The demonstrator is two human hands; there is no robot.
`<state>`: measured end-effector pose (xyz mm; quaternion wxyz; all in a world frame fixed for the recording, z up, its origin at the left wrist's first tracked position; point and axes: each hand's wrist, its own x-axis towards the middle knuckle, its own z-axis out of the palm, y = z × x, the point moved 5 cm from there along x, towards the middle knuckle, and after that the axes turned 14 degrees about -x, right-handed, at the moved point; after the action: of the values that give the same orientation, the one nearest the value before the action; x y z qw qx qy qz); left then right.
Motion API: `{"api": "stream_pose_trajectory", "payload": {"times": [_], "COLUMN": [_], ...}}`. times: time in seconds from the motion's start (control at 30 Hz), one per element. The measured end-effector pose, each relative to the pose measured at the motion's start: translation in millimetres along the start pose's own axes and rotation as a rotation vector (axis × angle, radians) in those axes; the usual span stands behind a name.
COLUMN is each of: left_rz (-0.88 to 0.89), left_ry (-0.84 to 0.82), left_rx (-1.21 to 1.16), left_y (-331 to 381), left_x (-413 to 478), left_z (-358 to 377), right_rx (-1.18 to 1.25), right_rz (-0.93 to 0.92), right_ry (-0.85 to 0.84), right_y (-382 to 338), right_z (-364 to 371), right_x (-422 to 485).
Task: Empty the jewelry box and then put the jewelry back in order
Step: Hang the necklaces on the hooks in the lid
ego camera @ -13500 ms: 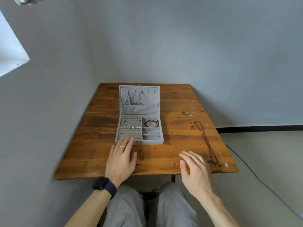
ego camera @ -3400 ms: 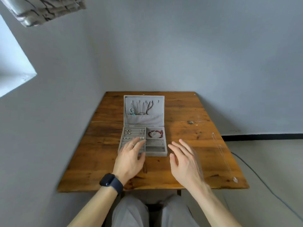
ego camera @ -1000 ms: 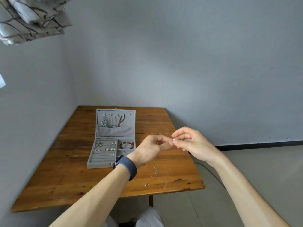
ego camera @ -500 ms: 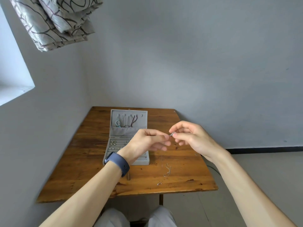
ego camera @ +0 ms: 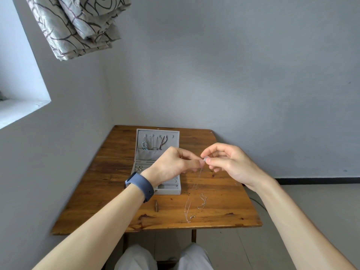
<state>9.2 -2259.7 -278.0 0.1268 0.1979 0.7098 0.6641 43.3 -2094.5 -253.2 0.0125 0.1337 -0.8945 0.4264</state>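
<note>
Head view, centre of frame: both hands are raised over the table (ego camera: 109, 182) and meet fingertip to fingertip. The left hand (ego camera: 175, 164), with a dark watch (ego camera: 141, 185) on its wrist, has its fingers curled and pinches the top end of a thin chain (ego camera: 191, 193) between thumb and forefinger. The right hand (ego camera: 228, 164) pinches the same end just beside it, its other fingers bent loosely underneath. From the pinch the chain hangs down toward lower centre, its low end at the table's near edge. The box (ego camera: 157, 142) stands open behind the left hand, lid upright with necklaces hung on its hooks; the hand and wrist hide much of the tray. A second, coiled chain (ego camera: 202, 201) lies on the wood right of the hanging one, and a small brown peg (ego camera: 156, 205) lies below the box. A patterned curtain (ego camera: 78, 26) fills the upper left.
</note>
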Motion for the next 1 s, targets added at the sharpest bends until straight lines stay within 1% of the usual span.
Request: {"api": "stream_pose_trajectory", "payload": {"times": [0.13, 0.2, 0.27, 0.33, 0.4, 0.47, 0.53, 0.6, 0.7, 0.77, 0.87, 0.93, 1.0], "left_rz": [0.051, 0.042, -0.003, -0.078, -0.137, -0.160, -0.199, -0.253, -0.326, -0.344, -0.343, -0.331, -0.337], "left_ry": [-0.004, -0.005, -0.043, -0.133, -0.205, -0.209, -0.169, -0.109, -0.029, 0.042, 0.160, 0.221, 0.247], "left_rx": [-0.030, -0.056, -0.083, -0.154, -0.254, -0.319, -0.446, -0.642, -0.956, -1.091, -1.130, -1.080, -0.978], "left_y": [2, 1, -3, -11, -24, -41, -62, -86, -119, -138, -159, -166, -167], "left_x": [-1, -2, -2, -4, -9, -14, -20, -29, -43, -53, -61, -63, -60], "left_z": [4, 5, 7, 15, 22, 23, 23, 21, 23, 24, 21, 14, 4], "right_rx": [0.028, 0.039, 0.036, 0.060, 0.154, 0.257, 0.362, 0.470, 0.603, 0.662, 0.692, 0.706, 0.690], "right_rz": [0.020, 0.027, 0.027, 0.027, 0.044, 0.068, 0.105, 0.175, 0.320, 0.423, 0.541, 0.592, 0.615], "right_ry": [0.020, 0.029, 0.019, 0.018, 0.049, 0.099, 0.163, 0.230, 0.298, 0.322, 0.339, 0.351, 0.339], "right_y": [3, 5, 8, 11, 15, 23, 37, 59, 101, 132, 171, 191, 205], "right_z": [-6, -8, -7, -5, -5, -8, -14, -19, -17, -7, 13, 24, 33], "right_x": [0, -1, -1, -1, 0, 2, 3, 2, -4, -13, -32, -45, -56]}}
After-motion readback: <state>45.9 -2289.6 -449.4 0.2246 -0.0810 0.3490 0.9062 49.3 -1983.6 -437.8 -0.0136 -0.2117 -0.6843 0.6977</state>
